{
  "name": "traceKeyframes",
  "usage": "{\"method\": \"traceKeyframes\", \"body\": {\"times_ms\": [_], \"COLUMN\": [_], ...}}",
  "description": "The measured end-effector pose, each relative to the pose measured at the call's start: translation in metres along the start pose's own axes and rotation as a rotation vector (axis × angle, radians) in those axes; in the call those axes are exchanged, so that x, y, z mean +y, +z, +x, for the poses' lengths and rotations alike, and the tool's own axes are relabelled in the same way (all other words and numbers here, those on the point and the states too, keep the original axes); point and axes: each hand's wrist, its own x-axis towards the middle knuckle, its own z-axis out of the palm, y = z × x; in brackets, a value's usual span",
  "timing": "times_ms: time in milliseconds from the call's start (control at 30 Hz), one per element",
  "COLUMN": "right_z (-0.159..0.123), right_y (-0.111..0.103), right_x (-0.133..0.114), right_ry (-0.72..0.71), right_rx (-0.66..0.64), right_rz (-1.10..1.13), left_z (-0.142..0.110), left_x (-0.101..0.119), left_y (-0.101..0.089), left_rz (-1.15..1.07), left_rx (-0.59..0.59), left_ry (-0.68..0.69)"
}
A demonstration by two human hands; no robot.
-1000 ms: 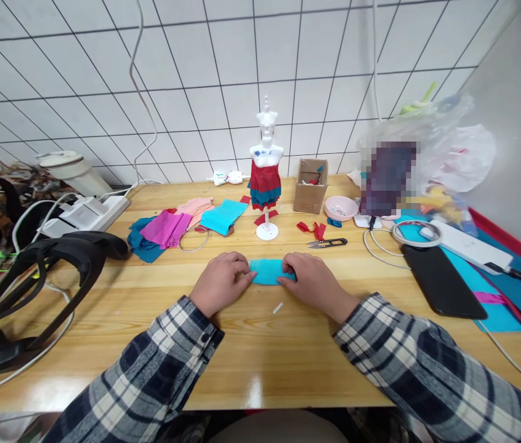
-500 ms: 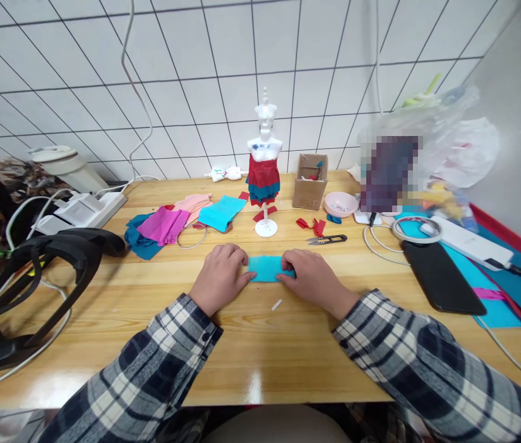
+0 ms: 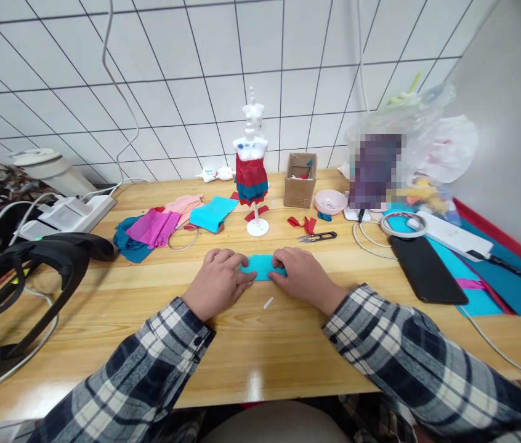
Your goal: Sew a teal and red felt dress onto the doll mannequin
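A small folded piece of turquoise cloth (image 3: 263, 266) lies flat on the wooden table (image 3: 260, 344) between my hands. My left hand (image 3: 218, 281) pinches its left end with curled fingers. My right hand (image 3: 302, 274) pinches its right end the same way. Both hands rest on the tabletop. A small white scrap (image 3: 268, 302) lies just in front of the cloth.
Behind stand a small mannequin (image 3: 252, 166) in a red and teal skirt, thread snips (image 3: 316, 235), a cardboard box (image 3: 300, 180) and a pink bowl (image 3: 329, 200). Cloth pieces (image 3: 159, 226) lie at the left, a black headset (image 3: 34, 264) further left, a black tablet (image 3: 427, 268) and cables at the right.
My hands have drawn slightly closer together on the turquoise cloth, so less of it shows. The view has shifted a little to the right.
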Motion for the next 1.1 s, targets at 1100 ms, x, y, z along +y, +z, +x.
{"method": "traceKeyframes", "body": {"times_ms": [1100], "right_z": [0.003], "right_y": [-0.006], "right_x": [-0.019], "right_ry": [0.279], "right_rx": [0.228], "right_rz": [0.898], "left_z": [0.008], "left_x": [0.024], "left_y": [-0.005], "left_rz": [-0.458], "left_rx": [0.155], "left_ry": [-0.194]}}
